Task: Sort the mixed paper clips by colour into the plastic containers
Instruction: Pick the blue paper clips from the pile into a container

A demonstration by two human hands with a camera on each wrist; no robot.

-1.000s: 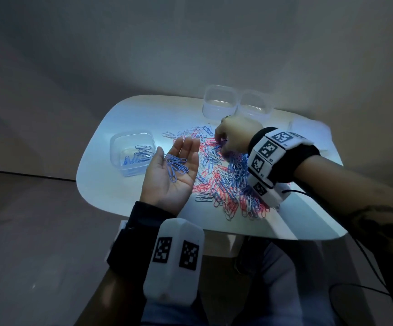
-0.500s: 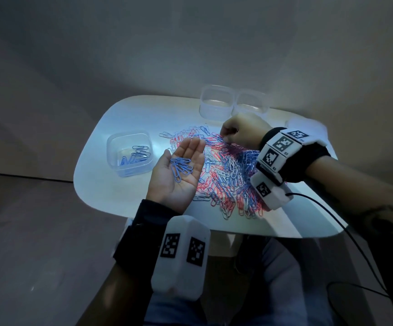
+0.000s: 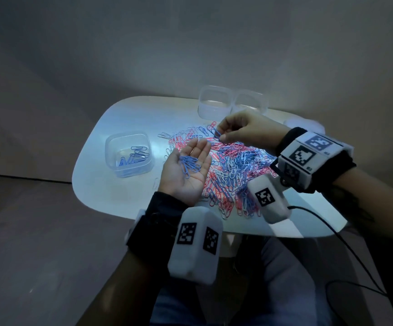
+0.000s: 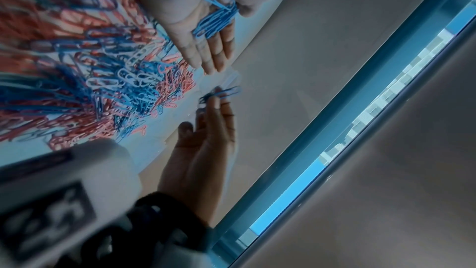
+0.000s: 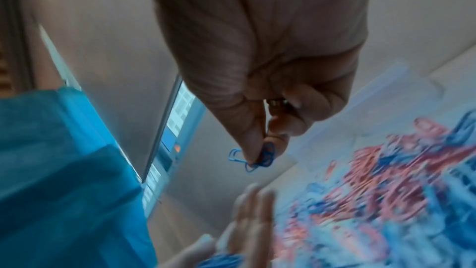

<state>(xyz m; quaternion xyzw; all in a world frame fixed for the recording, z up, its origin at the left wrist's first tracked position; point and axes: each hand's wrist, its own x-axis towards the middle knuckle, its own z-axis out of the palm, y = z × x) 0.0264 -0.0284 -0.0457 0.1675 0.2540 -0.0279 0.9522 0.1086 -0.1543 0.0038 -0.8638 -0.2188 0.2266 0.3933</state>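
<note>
- Container with blue clips: clear plastic, on the worktop, left of the mixed pile and apart from it. Several blue paper clips lie inside.
- Left hand: palm up, fingers straight and relaxed, at the left edge of the pile. A small bunch of blue clips rests loose on the palm; nothing is gripped.
- Mixed pile: red, blue and white paper clips spread over the middle of the worktop.
- Two clear containers: side by side at the far edge of the worktop, beyond the pile. Their contents cannot be made out.
- Right hand: above the far side of the pile, thumb and forefinger pinching a few blue clips; the other fingers are curled in.
</note>
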